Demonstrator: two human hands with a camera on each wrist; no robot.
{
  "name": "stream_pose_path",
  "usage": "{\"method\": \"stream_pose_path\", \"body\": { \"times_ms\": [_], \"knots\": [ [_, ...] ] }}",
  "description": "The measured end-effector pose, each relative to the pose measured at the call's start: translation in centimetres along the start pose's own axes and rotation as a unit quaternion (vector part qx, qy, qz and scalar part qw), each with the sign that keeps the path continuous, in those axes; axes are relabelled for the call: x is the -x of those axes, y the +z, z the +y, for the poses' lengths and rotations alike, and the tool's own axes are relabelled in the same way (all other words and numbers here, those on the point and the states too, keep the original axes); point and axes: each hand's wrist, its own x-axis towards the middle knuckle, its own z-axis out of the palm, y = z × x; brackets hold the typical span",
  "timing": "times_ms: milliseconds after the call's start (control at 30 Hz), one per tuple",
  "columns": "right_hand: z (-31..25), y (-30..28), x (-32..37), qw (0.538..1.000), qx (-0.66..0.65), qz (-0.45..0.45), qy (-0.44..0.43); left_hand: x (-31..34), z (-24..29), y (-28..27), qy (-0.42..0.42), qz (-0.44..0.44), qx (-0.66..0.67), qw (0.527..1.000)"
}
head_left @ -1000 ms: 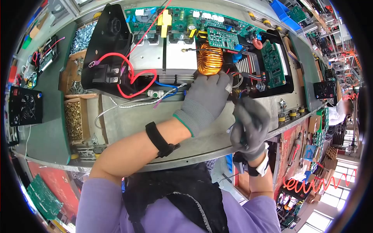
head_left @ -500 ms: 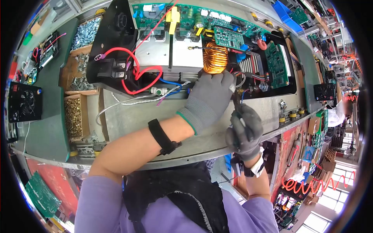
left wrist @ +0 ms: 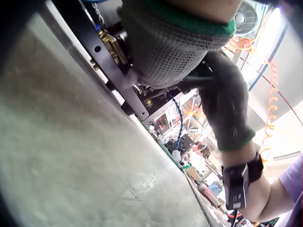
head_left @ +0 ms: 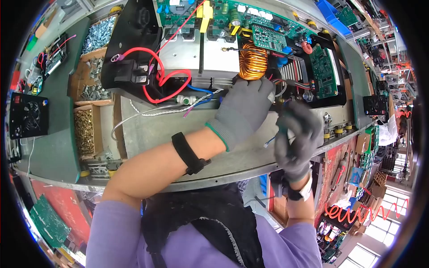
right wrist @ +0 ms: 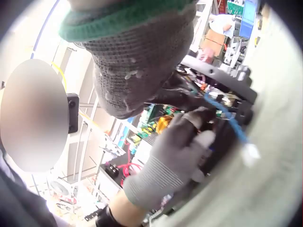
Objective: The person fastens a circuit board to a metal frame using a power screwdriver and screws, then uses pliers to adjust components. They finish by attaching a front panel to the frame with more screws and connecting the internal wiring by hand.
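Note:
An open power-supply chassis (head_left: pixel 333 76) holds circuit boards, silver heat sinks (head_left: pixel 219 58) and a copper-wound toroidal coil (head_left: pixel 253 61). My gloved left hand (head_left: pixel 248 105) reaches over its front edge just below the coil. In the right wrist view, the left fingers bend into the chassis; I cannot tell what they grip. Slightly blurred, my gloved right hand (head_left: pixel 298 136) is close beside it with curled fingers around a dark, slender tool, mostly hidden by the glove. A blue twisted wire (right wrist: pixel 232 123) with a white connector (right wrist: pixel 251 153) hangs from the chassis near both hands.
A thick red cable (head_left: pixel 163 85) loops at the chassis's left end beside white twisted wires (head_left: pixel 170 111). Boxes of brass fasteners (head_left: pixel 84 129) and silver screws (head_left: pixel 99 35) stand at left. The metal work surface (head_left: pixel 178 127) ends in a rail toward the body.
The right hand swung left and down, then back right and slightly up. The left hand stays below the coil. The chassis appears shifted rightward and a little upward in the head view.

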Motion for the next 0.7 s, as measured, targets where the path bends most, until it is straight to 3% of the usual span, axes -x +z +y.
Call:
{"method": "stream_pose_path", "body": {
  "times_ms": [167, 233, 300, 433, 500, 533, 600, 700],
  "knots": [
    [1.6, 1.0, 2.7, 0.998, -0.011, 0.002, -0.055, 0.0, 0.2, 0.2, -0.011, -0.014, 0.005, 1.000],
    [0.6, -0.2, -0.1, 1.000, -0.017, -0.013, 0.017, 0.0, 0.2, 0.2, -0.024, -0.021, 0.016, 0.999],
    [1.9, 0.1, -2.8, 0.993, -0.119, 0.001, 0.017, 0.0, 0.2, 0.3, -0.044, -0.032, 0.050, 0.997],
    [1.2, 0.5, -4.7, 0.989, -0.134, -0.038, 0.052, 0.0, 0.0, 0.1, -0.042, 0.024, 0.103, 0.993],
    [1.0, 0.6, -4.1, 0.990, -0.124, -0.015, 0.071, -0.2, 0.1, -0.5, -0.074, -0.057, 0.094, 0.991],
    [1.2, 0.9, -3.1, 0.989, -0.141, 0.015, 0.043, -0.2, 0.0, -0.4, -0.075, -0.053, 0.093, 0.991],
    [0.1, 0.1, -0.5, 0.998, -0.055, 0.004, 0.032, 0.0, -0.2, 0.1, -0.003, -0.015, 0.010, 1.000],
    [0.3, 1.3, 3.4, 0.999, 0.009, -0.001, -0.036, 0.3, 0.0, 0.5, -0.041, -0.016, 0.040, 0.998]
  ]
}}
